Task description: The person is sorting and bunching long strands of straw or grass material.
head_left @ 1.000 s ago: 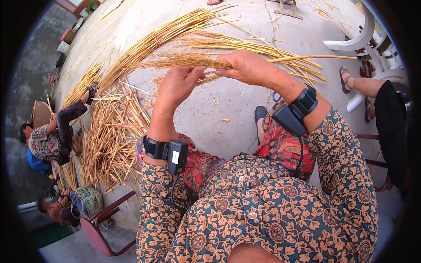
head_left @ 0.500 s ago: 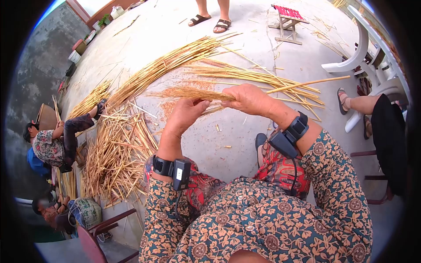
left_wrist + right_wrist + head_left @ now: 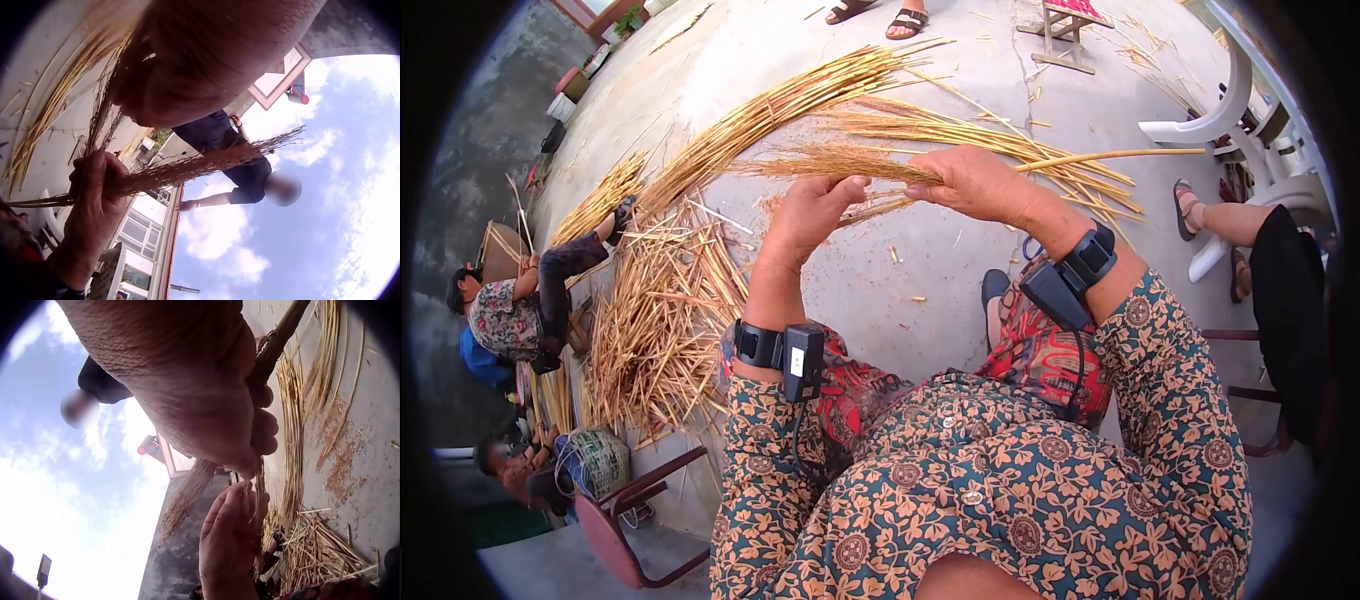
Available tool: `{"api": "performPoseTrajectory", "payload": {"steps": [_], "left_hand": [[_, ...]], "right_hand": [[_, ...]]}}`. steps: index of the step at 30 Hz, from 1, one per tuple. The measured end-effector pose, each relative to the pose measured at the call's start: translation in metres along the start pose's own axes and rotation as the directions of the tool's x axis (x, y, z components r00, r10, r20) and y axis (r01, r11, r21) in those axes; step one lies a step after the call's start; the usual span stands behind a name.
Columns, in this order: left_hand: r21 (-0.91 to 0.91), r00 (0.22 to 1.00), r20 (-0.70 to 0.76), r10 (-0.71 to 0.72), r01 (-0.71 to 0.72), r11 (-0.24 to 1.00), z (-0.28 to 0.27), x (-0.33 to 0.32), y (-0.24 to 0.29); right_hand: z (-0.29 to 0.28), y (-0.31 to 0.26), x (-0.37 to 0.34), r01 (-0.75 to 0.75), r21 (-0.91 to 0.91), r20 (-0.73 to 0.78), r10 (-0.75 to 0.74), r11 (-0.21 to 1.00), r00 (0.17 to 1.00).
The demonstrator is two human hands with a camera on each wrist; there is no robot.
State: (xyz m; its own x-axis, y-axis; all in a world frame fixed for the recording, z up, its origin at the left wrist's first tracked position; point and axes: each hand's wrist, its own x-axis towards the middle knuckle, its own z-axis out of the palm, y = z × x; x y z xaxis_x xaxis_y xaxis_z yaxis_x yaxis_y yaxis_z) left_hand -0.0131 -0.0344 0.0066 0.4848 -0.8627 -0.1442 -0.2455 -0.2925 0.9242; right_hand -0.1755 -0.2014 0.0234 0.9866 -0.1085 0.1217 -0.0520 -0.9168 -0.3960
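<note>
In the head view my right hand (image 3: 975, 182) grips a small bundle of broomcorn (image 3: 825, 162), its brushy heads pointing left and its long stalk (image 3: 1120, 156) sticking out right. My left hand (image 3: 805, 215) is just below the heads, pinching thin broomcorn strands (image 3: 249, 500) between thumb and fingers near the right hand's fingertips. A second thin spray of strands (image 3: 875, 210) runs lower between the two hands. In the left wrist view the brushy head (image 3: 206, 164) slants out past the right hand, apart from the strands in the left.
A tied bundle of stalks (image 3: 770, 110) and loose stalks (image 3: 1000, 140) lie on the concrete floor ahead. A heap of cut stalks (image 3: 660, 340) is at left, beside seated people. A chair (image 3: 615, 535), a stool (image 3: 1060, 40) and white chair legs (image 3: 1200, 128) stand around.
The head view dips, then comes part way back; a standing person's sandalled feet and the stool show more than before. Both hands keep their hold on the broomcorn, with little visible movement.
</note>
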Motion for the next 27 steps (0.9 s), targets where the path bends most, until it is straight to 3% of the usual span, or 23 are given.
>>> {"api": "performPoseTrajectory", "payload": {"steps": [2, 5, 8, 14, 17, 23, 27], "left_hand": [[0.007, 0.999, 0.016, 0.04, -0.04, 0.999, 0.005, 0.001, -0.006], [-0.005, 0.995, 0.102, -0.016, 0.016, 1.0, 0.002, -0.001, -0.002], [-0.174, 0.986, 0.126, -0.109, 0.13, 0.976, 0.007, -0.002, -0.002], [-0.19, 0.978, 0.201, -0.055, 0.094, 0.977, 0.007, 0.002, -0.01], [-0.199, 0.985, 0.165, -0.04, 0.073, 0.977, 0.008, -0.001, -0.005], [-0.05, 1.0, 0.028, -0.013, 0.014, 0.999, 0.009, -0.001, -0.002], [0.25, 0.996, -0.094, 0.01, 0.014, 0.968, 0.013, 0.004, -0.003]], "right_hand": [[-0.001, 0.001, -0.001, 0.008, 0.004, 0.003, -0.008, 1.0, 1.0], [0.001, -0.002, -0.001, 0.0, -0.052, 0.014, 0.0, 0.999, 1.0], [0.001, 0.0, -0.001, 0.011, -0.036, 0.028, -0.01, 0.999, 1.0], [0.003, 0.002, -0.002, 0.038, -0.06, 0.018, -0.037, 0.997, 0.999], [0.003, 0.003, -0.002, 0.05, -0.064, 0.001, -0.05, 0.997, 0.999], [0.0, -0.002, -0.002, 0.026, -0.095, 0.025, -0.024, 0.995, 0.999], [0.003, -0.003, -0.001, 0.021, -0.111, 0.028, -0.018, 0.994, 0.999]]}}
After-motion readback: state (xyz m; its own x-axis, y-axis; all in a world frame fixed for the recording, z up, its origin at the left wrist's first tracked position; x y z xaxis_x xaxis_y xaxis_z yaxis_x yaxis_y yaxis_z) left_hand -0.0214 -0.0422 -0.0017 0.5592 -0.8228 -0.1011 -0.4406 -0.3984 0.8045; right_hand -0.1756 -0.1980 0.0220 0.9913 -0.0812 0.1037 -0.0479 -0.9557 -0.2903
